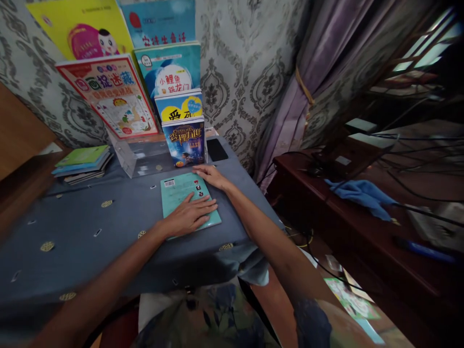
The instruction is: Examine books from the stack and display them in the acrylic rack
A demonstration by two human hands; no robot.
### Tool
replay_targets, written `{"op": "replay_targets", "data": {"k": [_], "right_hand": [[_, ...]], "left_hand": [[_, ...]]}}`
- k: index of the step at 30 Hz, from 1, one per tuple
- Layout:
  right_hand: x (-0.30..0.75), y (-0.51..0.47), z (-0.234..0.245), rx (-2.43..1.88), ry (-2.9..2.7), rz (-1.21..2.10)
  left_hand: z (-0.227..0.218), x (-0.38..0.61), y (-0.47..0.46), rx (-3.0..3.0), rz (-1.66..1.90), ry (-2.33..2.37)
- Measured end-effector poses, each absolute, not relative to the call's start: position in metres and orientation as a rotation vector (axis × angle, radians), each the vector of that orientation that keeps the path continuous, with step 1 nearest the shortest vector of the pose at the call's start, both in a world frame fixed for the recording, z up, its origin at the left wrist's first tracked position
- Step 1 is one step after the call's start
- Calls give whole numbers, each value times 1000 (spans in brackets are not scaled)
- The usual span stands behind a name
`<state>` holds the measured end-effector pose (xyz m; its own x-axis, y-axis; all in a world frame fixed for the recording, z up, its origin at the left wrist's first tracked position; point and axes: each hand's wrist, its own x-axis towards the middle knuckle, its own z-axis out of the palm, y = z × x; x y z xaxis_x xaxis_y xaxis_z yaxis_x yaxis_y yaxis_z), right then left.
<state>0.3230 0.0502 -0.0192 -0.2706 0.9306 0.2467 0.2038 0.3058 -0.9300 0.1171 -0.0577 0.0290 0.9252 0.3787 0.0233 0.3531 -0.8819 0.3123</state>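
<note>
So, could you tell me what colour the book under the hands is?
Teal; the book shows best in the head view.

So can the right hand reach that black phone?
Probably yes. The right hand rests at the far edge of the teal book, the black phone lies just beyond it, and nothing stands between.

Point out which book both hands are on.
The teal book lying flat, barcode up: left hand rests on it, right hand touches its far corner. The others stand in the clear rack or sit in a stack at left.
</note>
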Motion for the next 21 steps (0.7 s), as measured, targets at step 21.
{"op": "replay_targets", "data": {"k": [21], "right_hand": [[315, 43, -18, -1131, -1787, 868]], "left_hand": [[22, 114, -86, 2850, 211, 504]]}}
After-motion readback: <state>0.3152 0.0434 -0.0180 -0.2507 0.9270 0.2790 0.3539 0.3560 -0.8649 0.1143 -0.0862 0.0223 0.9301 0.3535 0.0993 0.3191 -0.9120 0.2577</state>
